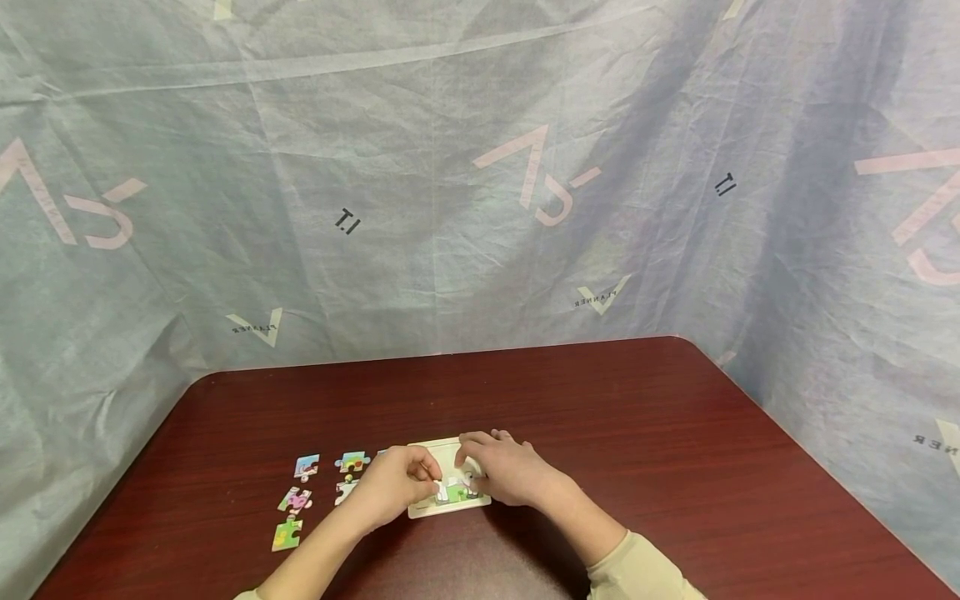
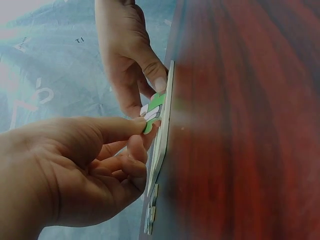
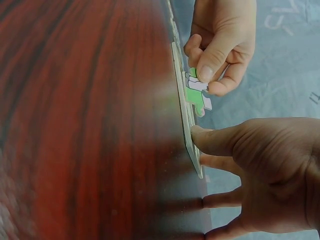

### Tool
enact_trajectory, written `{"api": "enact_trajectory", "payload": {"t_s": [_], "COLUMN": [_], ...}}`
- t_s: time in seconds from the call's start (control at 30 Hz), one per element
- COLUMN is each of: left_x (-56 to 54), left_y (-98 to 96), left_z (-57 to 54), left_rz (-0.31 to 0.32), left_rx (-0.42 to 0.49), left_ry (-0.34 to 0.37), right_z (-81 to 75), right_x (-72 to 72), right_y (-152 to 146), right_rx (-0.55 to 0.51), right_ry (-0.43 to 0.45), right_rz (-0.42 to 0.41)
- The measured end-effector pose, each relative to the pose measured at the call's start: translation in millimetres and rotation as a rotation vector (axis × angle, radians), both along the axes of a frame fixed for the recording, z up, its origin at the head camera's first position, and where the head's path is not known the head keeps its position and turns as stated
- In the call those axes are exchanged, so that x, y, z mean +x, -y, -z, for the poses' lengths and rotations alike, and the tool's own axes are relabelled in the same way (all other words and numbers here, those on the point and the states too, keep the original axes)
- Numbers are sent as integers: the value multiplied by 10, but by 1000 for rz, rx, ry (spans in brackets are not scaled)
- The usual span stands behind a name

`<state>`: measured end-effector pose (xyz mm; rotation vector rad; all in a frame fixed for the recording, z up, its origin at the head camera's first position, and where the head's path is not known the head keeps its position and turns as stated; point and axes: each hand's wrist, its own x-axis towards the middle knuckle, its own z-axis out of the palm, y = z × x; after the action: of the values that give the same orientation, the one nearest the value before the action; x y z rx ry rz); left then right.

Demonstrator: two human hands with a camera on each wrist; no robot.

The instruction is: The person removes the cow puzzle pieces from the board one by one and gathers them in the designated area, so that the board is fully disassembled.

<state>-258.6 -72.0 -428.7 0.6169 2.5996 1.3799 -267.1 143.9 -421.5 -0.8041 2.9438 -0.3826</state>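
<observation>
My left hand (image 1: 393,485) pinches a green and white jigsaw piece (image 3: 196,95) between thumb and fingertips. The piece stands tilted at the surface of a pale puzzle tray (image 1: 444,452); whether it sits in place against its neighbours cannot be told. On the tray's right side rests my right hand (image 1: 513,471), its thumb (image 3: 212,140) at the near rim and its other fingers spread over the far side, some reaching the table. Part of a white and green picture shows inside the tray between the hands. The left wrist view shows both hands close together around the piece.
Several loose jigsaw pieces lie left of the tray on the dark red table (image 1: 622,417), among them a blue one (image 1: 306,466), a pink one (image 1: 297,500) and a green one (image 1: 286,536). A grey printed cloth (image 1: 420,275) hangs behind the table and at its sides.
</observation>
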Motion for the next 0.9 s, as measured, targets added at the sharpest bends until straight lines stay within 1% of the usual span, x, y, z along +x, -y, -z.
{"api": "enact_trajectory", "payload": {"t_s": [0.27, 0.47, 0.73, 0.9], "left_x": [5, -2, 9, 30], "left_y": [64, 125, 213, 284], "left_z": [-4, 9, 36, 32], "left_rz": [-16, -39, -55, -60], "left_rx": [20, 38, 22, 28], "left_ry": [1, 24, 31, 40], "right_z": [-3, -11, -6, -6], "right_x": [-3, -8, -10, -6], "right_y": [1, -10, -13, -18], "right_rx": [-5, -11, -16, -11], "right_ry": [14, 10, 24, 22], "right_rz": [-4, -16, -15, -18]}}
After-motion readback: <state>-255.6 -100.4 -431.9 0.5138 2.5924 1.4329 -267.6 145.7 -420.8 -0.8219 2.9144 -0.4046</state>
